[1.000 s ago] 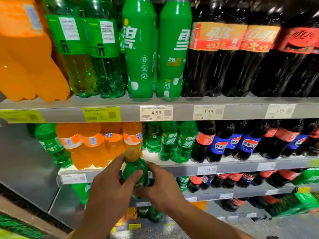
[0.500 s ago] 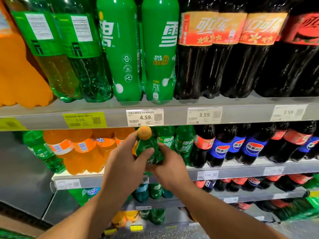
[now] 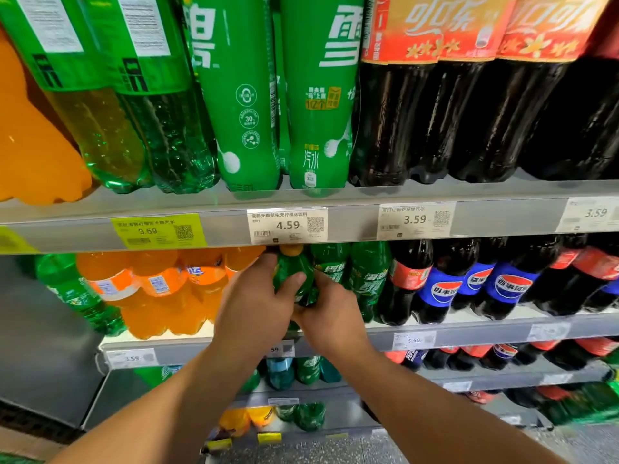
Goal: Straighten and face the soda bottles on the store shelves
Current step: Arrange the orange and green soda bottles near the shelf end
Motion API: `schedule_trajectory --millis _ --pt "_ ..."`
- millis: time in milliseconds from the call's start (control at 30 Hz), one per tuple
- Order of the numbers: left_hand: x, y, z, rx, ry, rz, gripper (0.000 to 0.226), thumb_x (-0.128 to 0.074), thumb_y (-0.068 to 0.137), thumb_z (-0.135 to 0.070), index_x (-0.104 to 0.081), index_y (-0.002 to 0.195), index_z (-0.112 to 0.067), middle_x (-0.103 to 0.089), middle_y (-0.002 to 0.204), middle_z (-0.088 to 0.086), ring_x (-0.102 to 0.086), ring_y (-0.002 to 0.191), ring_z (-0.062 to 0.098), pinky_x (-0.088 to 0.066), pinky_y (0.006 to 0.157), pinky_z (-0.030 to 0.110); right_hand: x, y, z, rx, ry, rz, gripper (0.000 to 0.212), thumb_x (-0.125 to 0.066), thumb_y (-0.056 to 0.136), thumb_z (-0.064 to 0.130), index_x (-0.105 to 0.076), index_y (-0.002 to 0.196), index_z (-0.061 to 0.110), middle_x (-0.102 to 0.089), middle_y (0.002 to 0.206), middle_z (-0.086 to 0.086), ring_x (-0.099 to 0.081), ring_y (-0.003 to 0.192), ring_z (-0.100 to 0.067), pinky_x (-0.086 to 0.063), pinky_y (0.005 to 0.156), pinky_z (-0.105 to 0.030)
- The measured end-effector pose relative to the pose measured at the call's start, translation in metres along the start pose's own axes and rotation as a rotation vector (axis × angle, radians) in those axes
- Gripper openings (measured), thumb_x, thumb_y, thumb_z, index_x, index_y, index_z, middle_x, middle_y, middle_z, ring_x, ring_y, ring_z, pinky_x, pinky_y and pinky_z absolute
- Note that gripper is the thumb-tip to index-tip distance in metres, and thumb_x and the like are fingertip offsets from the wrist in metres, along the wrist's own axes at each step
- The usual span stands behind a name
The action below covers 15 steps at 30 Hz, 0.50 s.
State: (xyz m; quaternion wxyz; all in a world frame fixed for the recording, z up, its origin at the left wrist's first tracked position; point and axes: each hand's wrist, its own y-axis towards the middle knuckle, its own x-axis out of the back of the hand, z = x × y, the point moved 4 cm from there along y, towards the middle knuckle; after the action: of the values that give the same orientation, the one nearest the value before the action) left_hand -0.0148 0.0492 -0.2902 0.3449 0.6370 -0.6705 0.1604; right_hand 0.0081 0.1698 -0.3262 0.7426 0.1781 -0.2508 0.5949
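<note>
Grip of left hand (image 3: 254, 316) and right hand (image 3: 331, 319) is clamping the small green bottle (image 3: 294, 276) from both sides, holding it upright at the second shelf (image 3: 469, 333) front beside matching green bottles (image 3: 368, 276), probably for seating it label-forward.

shop: stocked soda shelves (image 3: 435, 192) with price tags (image 3: 287, 225) on shelf edges.
</note>
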Motion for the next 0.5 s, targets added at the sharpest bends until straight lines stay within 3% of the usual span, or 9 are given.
schedule_trajectory --millis 67,167,367,500 --pt "0.001 0.006 -0.001 0.031 0.063 0.015 0.028 -0.057 0.092 -0.037 -0.058 0.114 -0.019 -0.068 0.109 0.002 -0.061 0.100 0.023 -0.047 0.081 0.031 -0.002 0.002 0.003 0.023 -0.112 -0.080 0.025 -0.069 0.085 0.036 -0.064 0.103 0.019 -0.073 0.090 -0.001 -0.068 0.082 -0.022 -0.037 0.051 -0.018" --pt "0.004 0.013 0.000 0.073 0.145 0.018 0.031 -0.054 0.094 -0.041 -0.061 0.111 -0.016 -0.068 0.109 0.005 -0.061 0.098 0.024 -0.048 0.080 0.031 -0.010 0.005 0.003 0.038 -0.174 -0.154 0.029 -0.069 0.084 0.041 -0.065 0.098 0.016 -0.072 0.093 -0.004 -0.068 0.083 -0.023 -0.047 0.063 -0.027" --pt "0.006 0.011 -0.001 0.065 0.171 -0.012 0.038 -0.059 0.093 -0.033 -0.057 0.124 -0.013 -0.066 0.111 0.009 -0.060 0.100 0.026 -0.039 0.074 0.026 -0.007 0.008 0.002 0.014 -0.121 -0.216 0.042 -0.074 0.081 0.044 -0.065 0.110 0.015 -0.071 0.106 -0.003 -0.069 0.094 -0.023 -0.056 0.074 -0.032" --pt "0.000 0.007 -0.001 0.021 0.147 0.015 0.043 -0.058 0.091 -0.024 -0.047 0.132 -0.015 -0.066 0.105 0.010 -0.061 0.098 0.028 -0.049 0.080 0.034 -0.001 0.008 0.005 0.004 -0.144 -0.207 0.034 -0.071 0.085 0.038 -0.066 0.108 0.012 -0.072 0.101 -0.005 -0.069 0.090 -0.024 -0.056 0.074 -0.033"
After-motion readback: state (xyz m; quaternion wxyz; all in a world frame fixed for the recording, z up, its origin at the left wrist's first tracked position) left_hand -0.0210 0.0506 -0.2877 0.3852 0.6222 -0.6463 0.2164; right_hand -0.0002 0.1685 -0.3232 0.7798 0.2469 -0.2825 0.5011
